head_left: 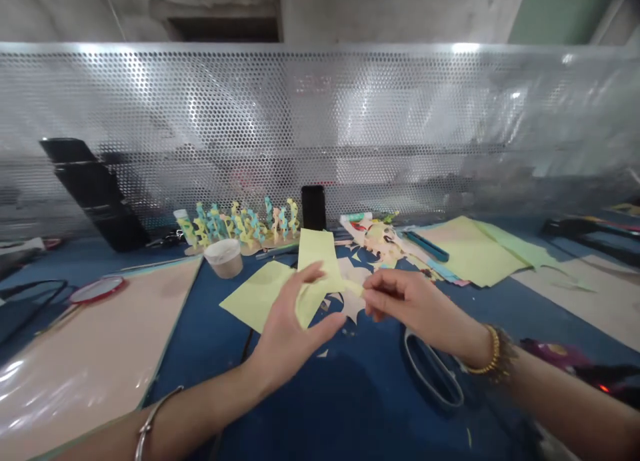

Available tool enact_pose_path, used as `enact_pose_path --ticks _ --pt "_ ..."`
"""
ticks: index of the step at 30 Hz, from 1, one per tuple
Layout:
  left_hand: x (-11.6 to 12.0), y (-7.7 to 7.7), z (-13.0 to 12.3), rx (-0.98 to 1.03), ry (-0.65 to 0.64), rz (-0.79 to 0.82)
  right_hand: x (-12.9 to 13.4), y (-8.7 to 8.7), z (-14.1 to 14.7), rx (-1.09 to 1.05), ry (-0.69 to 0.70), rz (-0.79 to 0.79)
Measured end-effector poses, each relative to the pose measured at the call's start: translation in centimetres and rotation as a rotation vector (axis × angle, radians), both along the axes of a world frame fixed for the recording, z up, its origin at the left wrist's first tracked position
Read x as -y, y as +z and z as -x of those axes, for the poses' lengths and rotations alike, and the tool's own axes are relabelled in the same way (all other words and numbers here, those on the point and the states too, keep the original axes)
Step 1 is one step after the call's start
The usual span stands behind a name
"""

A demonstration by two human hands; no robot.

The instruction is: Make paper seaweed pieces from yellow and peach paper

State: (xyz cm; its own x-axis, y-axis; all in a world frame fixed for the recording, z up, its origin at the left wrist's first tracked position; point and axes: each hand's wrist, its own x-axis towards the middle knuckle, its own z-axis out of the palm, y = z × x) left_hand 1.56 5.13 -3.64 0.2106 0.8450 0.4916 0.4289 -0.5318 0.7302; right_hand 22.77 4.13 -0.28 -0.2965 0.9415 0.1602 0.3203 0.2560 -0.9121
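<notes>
My right hand (413,304) pinches the narrow end of a pale yellow paper strip (354,287) between thumb and fingertips. Opposite it, my left hand (287,338) is open, thumb and fingers spread in a C shape beside yellow paper (318,254). Whether the left fingers touch that paper, I cannot tell. Another yellow sheet (257,294) lies left of it, partly behind my left hand. Below the strip are a pale cut-out scrap (354,304) and small paper bits. Scissors (435,374) with pale handles lie under my right wrist, their blades hidden.
Curled paper pieces (240,222) stand in a row behind a white cup (224,258). A phone (313,208) leans upright at the back. Coloured sheets (470,251) and scraps lie right. At left, a red-rimmed round object (97,290) rests on a glossy sheet (100,354).
</notes>
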Motion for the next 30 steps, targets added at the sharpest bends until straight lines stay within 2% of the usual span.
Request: enact_pose_path --ticks 1,2,3,4,5,6,7,8,11,13,16,18,20,22,24,27,30 --pt "0.2 -0.3 0.3 0.04 0.053 -0.172 -0.3 -0.2 0.4 -0.029 -0.034 -0.012" --pt "0.4 -0.5 0.5 0.061 0.037 -0.327 -0.4 -0.6 0.7 -0.056 -0.071 -0.016" --pt "0.7 -0.7 0.5 0.062 -0.051 -0.411 -0.5 -1.0 1.0 -0.074 -0.094 -0.011" --pt "1.0 -0.9 0.3 0.039 -0.183 -0.384 -0.4 -1.6 1.2 -0.081 -0.1 0.001" --pt "1.2 -1.0 0.1 0.006 -0.295 -0.231 -0.2 -2.1 1.3 -0.083 -0.096 0.021" --pt "1.4 -1.0 -0.2 0.011 -0.354 -0.011 0.1 -2.5 1.4 -0.094 -0.082 0.053" --pt "1.5 -0.9 -0.6 0.08 -0.345 0.199 0.4 -2.9 1.3 -0.106 -0.065 0.086" --pt "1.5 -0.9 -0.9 0.161 -0.339 0.342 0.8 -3.2 1.3 -0.108 -0.051 0.111" --pt "0.9 -0.9 -1.6 0.344 -0.2 0.561 1.5 -3.3 1.2 -0.046 -0.021 0.121" --pt "0.5 -1.2 -1.7 0.421 -0.134 0.624 1.7 -3.3 1.1 0.001 0.007 0.123" --pt "0.1 -1.5 -1.7 0.543 -0.129 0.669 1.5 -3.3 0.9 0.054 -0.016 0.07" --pt "0.2 -1.6 -1.7 0.622 -0.145 0.736 1.3 -3.3 0.6 0.156 -0.092 -0.119" --pt "0.4 -1.7 -1.8 0.664 -0.179 0.809 1.1 -3.3 0.2 0.299 -0.119 -0.375" --pt "0.6 -1.6 -1.9 0.665 -0.223 0.856 1.0 -3.2 -0.1 0.413 -0.057 -0.575" --pt "0.9 -1.6 -1.9 0.644 -0.259 0.87 1.1 -3.1 -0.3 0.47 0.036 -0.698" --pt "1.0 -1.5 -2.0 0.588 -0.282 0.844 1.6 -2.8 -0.2 0.483 0.132 -0.776" --pt "0.9 -1.5 -2.0 0.545 -0.277 0.791 2.2 -2.5 0.3 0.419 0.135 -0.734"
